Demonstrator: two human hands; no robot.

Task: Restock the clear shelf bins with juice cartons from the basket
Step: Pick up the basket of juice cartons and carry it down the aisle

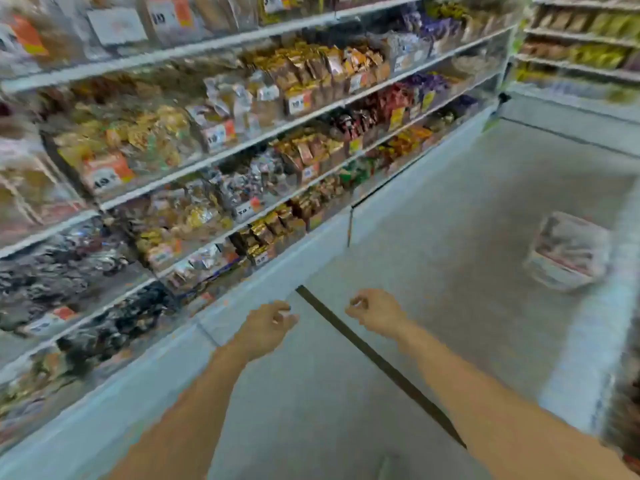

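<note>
1. Our left hand [266,323] and right hand [375,311] hang loosely curled, holding nothing.
2. The basket [569,251] lies on the floor well ahead-right of both; our right hand is nearer.

Both arms are bare and reach forward, side by side. The left hand [268,322] has its fingers loosely curled and its back facing up. It holds nothing. The right hand [375,311] is near it, a little higher, and the two are apart. Its fingers are loosely curled too, and it holds nothing. Both hands look blurry.
</note>
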